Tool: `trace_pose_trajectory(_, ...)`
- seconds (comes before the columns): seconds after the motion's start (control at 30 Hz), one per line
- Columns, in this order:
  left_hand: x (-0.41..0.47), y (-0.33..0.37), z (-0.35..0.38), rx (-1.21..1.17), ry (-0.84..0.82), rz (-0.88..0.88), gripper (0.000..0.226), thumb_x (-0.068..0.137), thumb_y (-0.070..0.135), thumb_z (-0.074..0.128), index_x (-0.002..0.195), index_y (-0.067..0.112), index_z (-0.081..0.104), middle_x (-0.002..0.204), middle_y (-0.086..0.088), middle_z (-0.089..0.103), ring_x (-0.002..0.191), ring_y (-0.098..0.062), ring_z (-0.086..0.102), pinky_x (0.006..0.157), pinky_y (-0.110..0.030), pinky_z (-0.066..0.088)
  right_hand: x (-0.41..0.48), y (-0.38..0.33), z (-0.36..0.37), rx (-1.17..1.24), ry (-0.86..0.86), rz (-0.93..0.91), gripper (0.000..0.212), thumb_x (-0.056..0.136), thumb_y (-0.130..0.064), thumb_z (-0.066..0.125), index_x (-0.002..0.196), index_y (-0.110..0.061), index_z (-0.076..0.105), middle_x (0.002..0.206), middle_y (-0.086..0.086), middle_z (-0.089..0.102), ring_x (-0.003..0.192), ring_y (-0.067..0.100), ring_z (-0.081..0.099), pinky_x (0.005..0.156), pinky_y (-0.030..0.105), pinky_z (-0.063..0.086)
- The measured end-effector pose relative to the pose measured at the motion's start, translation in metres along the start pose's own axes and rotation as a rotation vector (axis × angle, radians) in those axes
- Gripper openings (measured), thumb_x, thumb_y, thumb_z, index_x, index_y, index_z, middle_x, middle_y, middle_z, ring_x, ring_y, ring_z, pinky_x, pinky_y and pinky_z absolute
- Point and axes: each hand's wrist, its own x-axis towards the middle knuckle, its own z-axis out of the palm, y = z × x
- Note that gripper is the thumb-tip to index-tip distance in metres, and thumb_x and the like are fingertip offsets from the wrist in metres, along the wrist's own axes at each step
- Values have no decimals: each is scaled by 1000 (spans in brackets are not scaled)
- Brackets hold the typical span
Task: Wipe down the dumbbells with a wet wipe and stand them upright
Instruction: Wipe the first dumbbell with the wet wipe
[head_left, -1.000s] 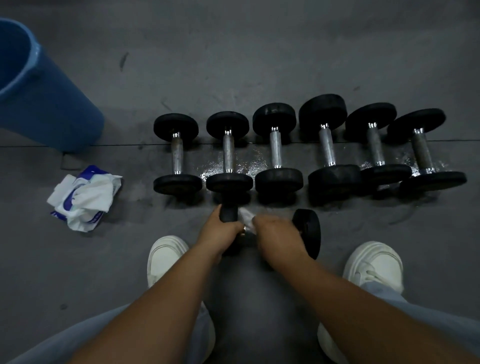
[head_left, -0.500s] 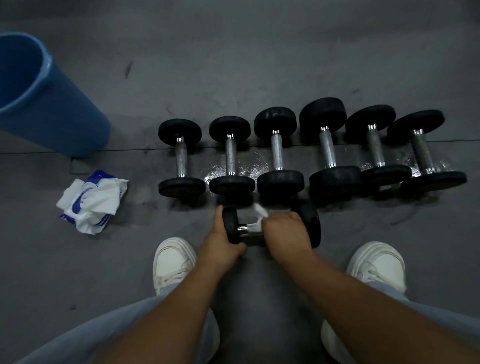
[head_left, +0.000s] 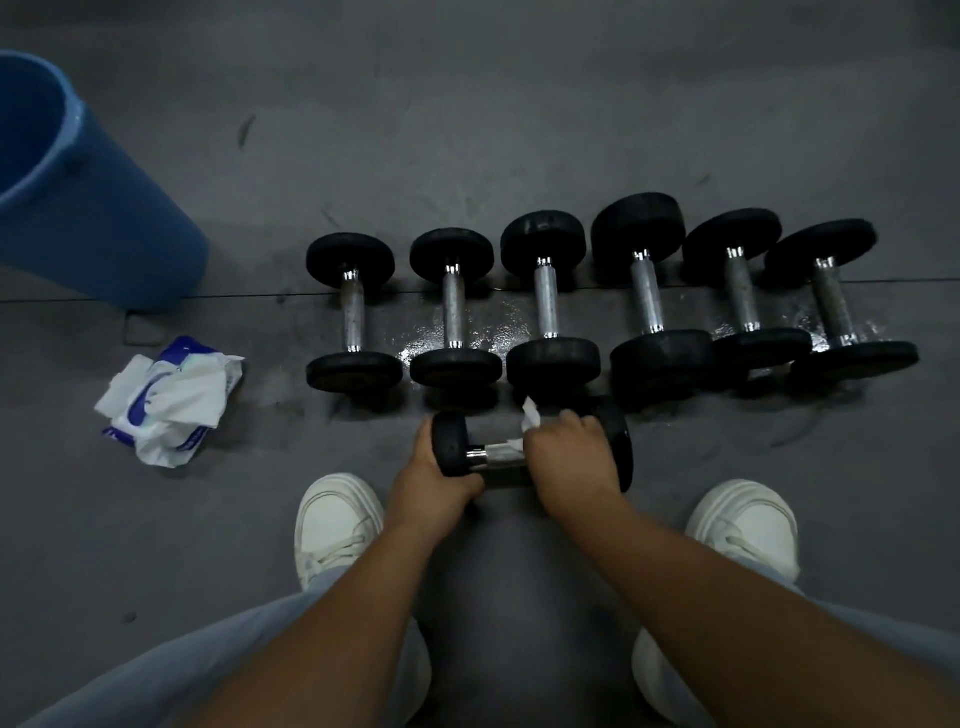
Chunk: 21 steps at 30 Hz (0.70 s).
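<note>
1. The person crouches over one dumbbell (head_left: 478, 456). It lies sideways on the floor (head_left: 519, 130), right under both hands.
2. The left hand (head_left: 434, 480) has its fingers curled round the black end (head_left: 450, 440) on that side and holds it steady.
3. The right hand (head_left: 571, 457) is closed round the shiny bar (head_left: 493, 452). The wet wipe (head_left: 530, 420) is squashed between the fingers and the metal. A white corner pokes up just past the knuckles.
4. To do this bit well, I think the right fingers should squeeze the wipe snug. They should slide it along the bar toward the left fingers, then back again.
5. The left fingers could roll the dumbbell a little, so the wipe reaches all the way round.
6. Both black ends likely need a rub too. I can't tell if they are clean.
7. Six more dumbbells (head_left: 545, 312) lie in a row just beyond the fingertips, bars pointing away. None stands up yet. The floor under them shines wet, so it may be slippery.
8. A pack of wipes (head_left: 171, 400) sits well off to the left of the left fingers, near a blue bin (head_left: 104, 218). A fresh wipe could come from there.
</note>
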Motion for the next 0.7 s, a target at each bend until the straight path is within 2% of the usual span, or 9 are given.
trace_pose_trajectory(0.1,13,-14,7,-129,3,39,89,51,35,77,134,44,45,112,6,70,107,-22,66,97,-49,51,-1,-8,-5,85,-3,-209,19,78,-18,58,93,-19,69,85,0,67,84,27,61,69,34,46)
trace_pose_trajectory(0.17,16,-13,10,-203,2,57,79,53,28,77,128,38,52,107,4,72,103,-25,67,95,-54,52,-4,-13,4,122,-28,-277,18,75,-21,63,92,-21,70,85,-2,67,82,25,62,65,31,48)
trace_pose_trajectory(0.23,8,0,12,-230,37,59,76,53,21,72,125,37,53,101,5,72,98,-23,68,91,-50,54,0,-3,-1,113,-64,-121,22,89,-18,54,107,-18,66,104,2,66,99,27,57,77,35,46)
trace_pose_trajectory(0.3,-2,8,14,-212,93,37,74,58,15,68,126,41,52,97,8,72,93,-17,68,85,-37,55,4,11,-7,56,-67,-26,25,92,-13,48,113,-14,61,112,6,62,107,28,52,81,37,44)
trace_pose_trajectory(0.4,-14,13,17,-198,163,46,75,70,5,69,133,40,50,101,6,71,96,-18,66,82,-30,50,6,16,-28,107,6,-59,24,87,-12,51,110,-14,57,108,6,59,104,28,50,76,35,41)
trace_pose_trajectory(0.5,-30,31,16,-162,210,79,82,76,5,68,146,38,41,110,3,70,99,-17,64,83,-26,47,3,19,-52,203,118,42,25,85,-9,50,110,-15,54,106,6,57,100,27,51,72,36,42)
trace_pose_trajectory(0.57,-40,46,14,-77,240,139,83,78,6,66,149,39,36,119,1,67,103,-20,63,84,-27,47,-2,24,-66,189,194,72,25,84,-8,52,107,-17,53,104,4,58,97,25,51,68,34,39)
trace_pose_trajectory(0.6,-43,53,13,-6,262,187,83,79,7,65,150,39,34,128,0,63,110,-23,61,89,-29,47,-6,28,-73,191,225,82,25,84,-9,52,107,-17,53,104,3,57,97,24,51,67,31,36)
trace_pose_trajectory(0.7,-52,77,6,324,319,355,84,82,13,63,151,40,25,151,-3,40,131,-34,44,104,-47,43,-22,40,-88,209,273,142,28,85,-10,51,112,-18,52,107,2,55,99,23,49,67,30,37)
